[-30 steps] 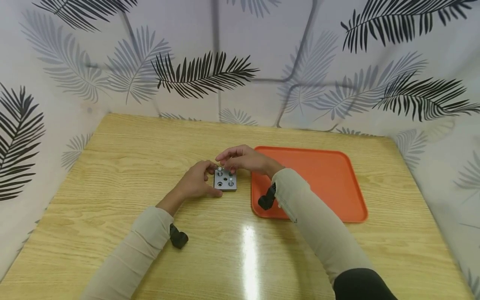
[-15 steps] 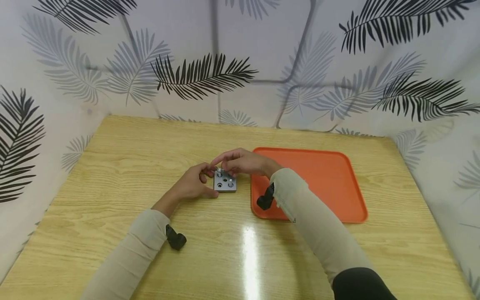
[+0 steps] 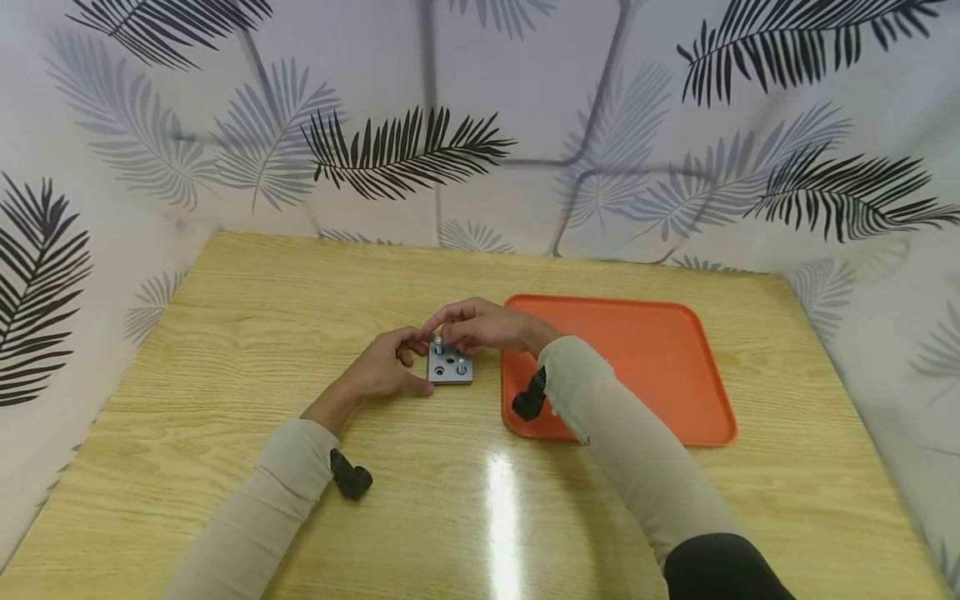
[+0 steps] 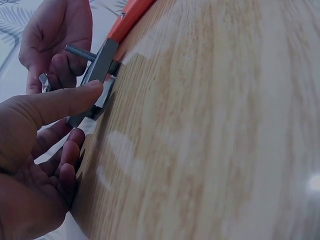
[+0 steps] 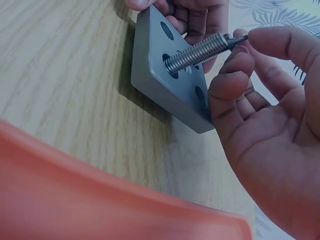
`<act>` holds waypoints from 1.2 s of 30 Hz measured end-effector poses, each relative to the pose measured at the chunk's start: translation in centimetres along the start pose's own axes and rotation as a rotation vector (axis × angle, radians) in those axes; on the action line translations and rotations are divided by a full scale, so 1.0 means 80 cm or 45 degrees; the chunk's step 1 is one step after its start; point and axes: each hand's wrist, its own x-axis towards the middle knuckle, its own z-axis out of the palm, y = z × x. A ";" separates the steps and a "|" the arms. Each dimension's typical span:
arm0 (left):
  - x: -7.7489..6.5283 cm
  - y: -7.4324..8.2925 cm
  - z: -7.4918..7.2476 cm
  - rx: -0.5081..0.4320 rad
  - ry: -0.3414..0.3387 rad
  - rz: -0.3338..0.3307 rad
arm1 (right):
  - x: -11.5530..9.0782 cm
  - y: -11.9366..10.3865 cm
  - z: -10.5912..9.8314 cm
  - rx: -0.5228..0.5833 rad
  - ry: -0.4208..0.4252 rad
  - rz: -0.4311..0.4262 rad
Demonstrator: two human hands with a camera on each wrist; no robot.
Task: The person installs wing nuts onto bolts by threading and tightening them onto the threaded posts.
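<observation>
A square grey metal plate (image 3: 452, 377) with several holes lies on the table, two threaded bolts standing up from it. My left hand (image 3: 381, 368) grips its left side, thumb at the near edge and fingers toward the far corner. Over the far side, my right hand (image 3: 487, 325) reaches across with its fingertips at the far-left bolt (image 3: 438, 345). There it pinches a small shiny metal piece (image 5: 237, 41), whose kind is mostly hidden by the fingers. The near-right bolt (image 5: 197, 55) stands free of both hands. In the left wrist view, dark parts (image 4: 114, 67) show beneath the plate.
An orange-red tray (image 3: 622, 367) lies to the right, under my right forearm. The wooden table (image 3: 420, 517) ends at a leaf-patterned curtain (image 3: 480, 108) behind. Small black cameras sit on the left wrist (image 3: 351, 477) and right wrist (image 3: 530, 397).
Both hands have shifted slightly left and toward me. My right fingers have come down around the far-left bolt, and my left thumb has slid left along the plate's near edge.
</observation>
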 end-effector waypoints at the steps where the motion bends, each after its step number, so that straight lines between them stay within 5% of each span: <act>1: 0.000 0.000 0.000 -0.004 -0.001 -0.006 | 0.000 0.000 0.001 -0.011 0.008 0.003; 16: 0.001 0.002 0.000 -0.042 -0.007 -0.057 | -0.001 0.001 0.006 -0.063 0.198 -0.032; 36: 0.002 0.004 0.001 -0.028 0.003 -0.074 | -0.007 0.008 -0.001 -0.082 0.182 -0.042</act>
